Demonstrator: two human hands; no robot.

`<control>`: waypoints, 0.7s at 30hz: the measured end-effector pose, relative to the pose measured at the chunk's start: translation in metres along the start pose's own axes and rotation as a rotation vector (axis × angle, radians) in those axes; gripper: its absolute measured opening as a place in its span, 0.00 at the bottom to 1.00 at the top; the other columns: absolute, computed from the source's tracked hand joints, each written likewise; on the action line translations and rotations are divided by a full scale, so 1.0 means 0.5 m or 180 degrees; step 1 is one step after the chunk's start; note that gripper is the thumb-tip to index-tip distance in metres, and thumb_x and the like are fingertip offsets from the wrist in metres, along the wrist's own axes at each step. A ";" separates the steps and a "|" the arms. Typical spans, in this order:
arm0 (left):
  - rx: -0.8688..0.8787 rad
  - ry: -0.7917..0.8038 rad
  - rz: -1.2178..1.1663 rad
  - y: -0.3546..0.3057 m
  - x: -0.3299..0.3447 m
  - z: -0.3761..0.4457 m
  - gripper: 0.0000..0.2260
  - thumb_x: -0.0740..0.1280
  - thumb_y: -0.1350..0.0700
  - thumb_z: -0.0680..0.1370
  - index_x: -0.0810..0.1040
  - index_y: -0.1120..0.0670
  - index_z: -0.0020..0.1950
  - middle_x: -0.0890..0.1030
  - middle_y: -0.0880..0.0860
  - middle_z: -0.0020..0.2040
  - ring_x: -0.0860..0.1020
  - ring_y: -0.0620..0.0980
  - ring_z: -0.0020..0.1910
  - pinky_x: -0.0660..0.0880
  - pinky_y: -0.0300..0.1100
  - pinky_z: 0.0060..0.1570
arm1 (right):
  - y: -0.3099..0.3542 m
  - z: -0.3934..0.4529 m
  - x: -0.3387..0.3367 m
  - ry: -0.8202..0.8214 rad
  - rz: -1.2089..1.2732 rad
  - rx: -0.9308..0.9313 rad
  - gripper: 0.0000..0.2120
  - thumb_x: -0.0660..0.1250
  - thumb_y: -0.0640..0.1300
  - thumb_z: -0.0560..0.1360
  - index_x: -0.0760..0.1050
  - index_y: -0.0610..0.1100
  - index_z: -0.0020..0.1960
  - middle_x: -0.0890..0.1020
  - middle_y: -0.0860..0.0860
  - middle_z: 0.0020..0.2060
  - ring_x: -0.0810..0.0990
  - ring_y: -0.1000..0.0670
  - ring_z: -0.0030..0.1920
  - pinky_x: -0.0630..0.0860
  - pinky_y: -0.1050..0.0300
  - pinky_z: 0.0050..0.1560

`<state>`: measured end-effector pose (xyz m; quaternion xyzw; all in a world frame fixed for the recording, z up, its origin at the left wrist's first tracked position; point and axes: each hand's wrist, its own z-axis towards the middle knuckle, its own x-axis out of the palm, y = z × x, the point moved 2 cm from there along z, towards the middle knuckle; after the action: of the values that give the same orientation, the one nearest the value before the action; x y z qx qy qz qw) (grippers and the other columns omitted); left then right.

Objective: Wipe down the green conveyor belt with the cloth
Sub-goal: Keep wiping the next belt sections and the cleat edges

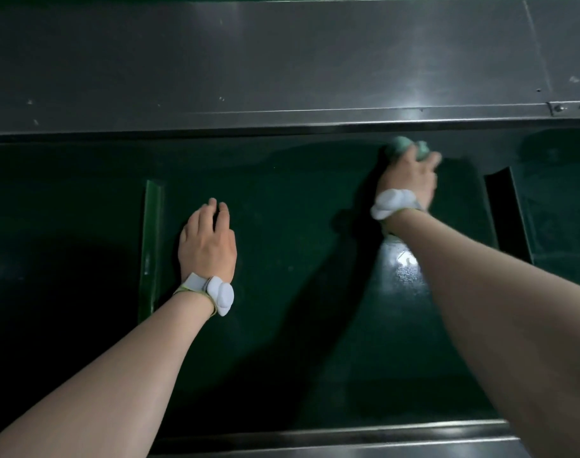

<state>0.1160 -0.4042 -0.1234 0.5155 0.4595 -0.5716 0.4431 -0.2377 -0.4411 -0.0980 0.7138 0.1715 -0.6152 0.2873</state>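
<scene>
The dark green conveyor belt [291, 226] fills the middle of the view. My right hand [409, 176] is stretched to the belt's far edge and is closed on a bunched pale green cloth [401, 146], pressing it onto the belt; the hand is motion-blurred. My left hand [207, 241] rests flat on the belt, fingers together, holding nothing, just right of a raised green cleat [151, 239]. Both wrists carry white strapped-on devices. A wet shiny patch [405, 259] glints on the belt beside my right forearm.
A brushed steel side panel [282, 67] runs along the belt's far edge. Another steel rail [331, 438] borders the near edge. A second raised cleat [508, 209] crosses the belt at right. The left part of the belt lies in deep shadow.
</scene>
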 end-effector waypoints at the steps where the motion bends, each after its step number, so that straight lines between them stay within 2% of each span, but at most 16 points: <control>1: 0.0014 0.0049 0.0017 -0.002 0.001 0.000 0.19 0.61 0.61 0.82 0.74 0.59 0.72 0.74 0.58 0.72 0.73 0.60 0.69 0.76 0.56 0.62 | 0.048 -0.031 0.009 0.0084 0.0058 -0.0200 0.21 0.54 0.37 0.82 0.67 0.46 0.74 0.67 0.40 0.67 0.78 0.35 0.56 0.77 0.44 0.54; 5: 0.0024 0.0216 0.0066 0.002 0.005 0.004 0.21 0.63 0.60 0.81 0.72 0.59 0.74 0.72 0.59 0.73 0.71 0.61 0.71 0.74 0.58 0.64 | 0.229 -0.185 0.046 0.0751 -0.0079 -0.1650 0.25 0.54 0.38 0.82 0.62 0.47 0.78 0.65 0.40 0.68 0.77 0.36 0.56 0.76 0.45 0.48; 7: 0.0108 0.0210 0.0066 0.009 0.007 0.004 0.21 0.64 0.60 0.80 0.72 0.59 0.74 0.72 0.59 0.73 0.71 0.62 0.71 0.73 0.59 0.64 | 0.249 -0.226 0.053 0.0961 -0.0275 -0.2272 0.28 0.55 0.36 0.81 0.59 0.46 0.80 0.65 0.39 0.68 0.75 0.36 0.56 0.72 0.45 0.43; 9: 0.0154 0.0132 0.0056 0.017 0.008 0.000 0.21 0.64 0.62 0.80 0.72 0.59 0.74 0.72 0.59 0.73 0.72 0.62 0.70 0.74 0.59 0.63 | 0.217 -0.200 0.045 0.0915 -0.0320 -0.2479 0.27 0.55 0.37 0.81 0.58 0.47 0.80 0.66 0.40 0.67 0.75 0.36 0.56 0.70 0.46 0.41; 11: 0.0166 0.0073 0.0039 0.019 0.008 -0.001 0.20 0.63 0.62 0.81 0.72 0.59 0.74 0.73 0.59 0.72 0.72 0.62 0.70 0.74 0.58 0.63 | 0.148 -0.126 0.027 0.0651 -0.0422 -0.2188 0.28 0.55 0.38 0.82 0.58 0.48 0.81 0.66 0.39 0.68 0.76 0.36 0.56 0.74 0.45 0.45; 13: 0.0120 -0.0035 0.0059 0.018 0.009 0.001 0.19 0.62 0.63 0.81 0.73 0.60 0.73 0.74 0.59 0.71 0.73 0.62 0.69 0.74 0.57 0.62 | 0.053 -0.028 -0.004 0.0332 -0.0387 -0.1421 0.28 0.57 0.37 0.80 0.60 0.48 0.79 0.66 0.38 0.68 0.77 0.34 0.56 0.76 0.45 0.51; 16: 0.0180 -0.0194 0.0061 0.018 0.011 0.005 0.18 0.61 0.64 0.81 0.74 0.60 0.71 0.75 0.60 0.70 0.74 0.61 0.68 0.74 0.56 0.62 | -0.123 0.100 -0.066 -0.0027 -0.0397 -0.0323 0.21 0.58 0.39 0.80 0.67 0.45 0.73 0.67 0.37 0.66 0.77 0.30 0.57 0.76 0.42 0.56; 18: 0.0197 -0.0226 0.0084 0.018 0.016 0.002 0.18 0.61 0.63 0.81 0.74 0.60 0.71 0.75 0.59 0.70 0.74 0.60 0.68 0.74 0.55 0.62 | -0.189 0.132 -0.092 -0.0015 -0.0402 0.0002 0.17 0.59 0.42 0.79 0.70 0.42 0.67 0.68 0.37 0.63 0.77 0.30 0.56 0.74 0.41 0.58; 21: 0.0107 -0.0231 0.0071 0.018 0.016 0.002 0.17 0.59 0.63 0.82 0.74 0.60 0.70 0.76 0.59 0.70 0.74 0.60 0.69 0.74 0.55 0.62 | -0.178 0.133 -0.079 0.0012 -0.0383 0.0204 0.14 0.58 0.40 0.79 0.70 0.39 0.63 0.67 0.36 0.65 0.77 0.30 0.56 0.74 0.41 0.59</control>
<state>0.1242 -0.4072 -0.1319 0.5070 0.4277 -0.5926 0.4570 -0.3503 -0.4091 -0.0821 0.7123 0.1948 -0.6351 0.2265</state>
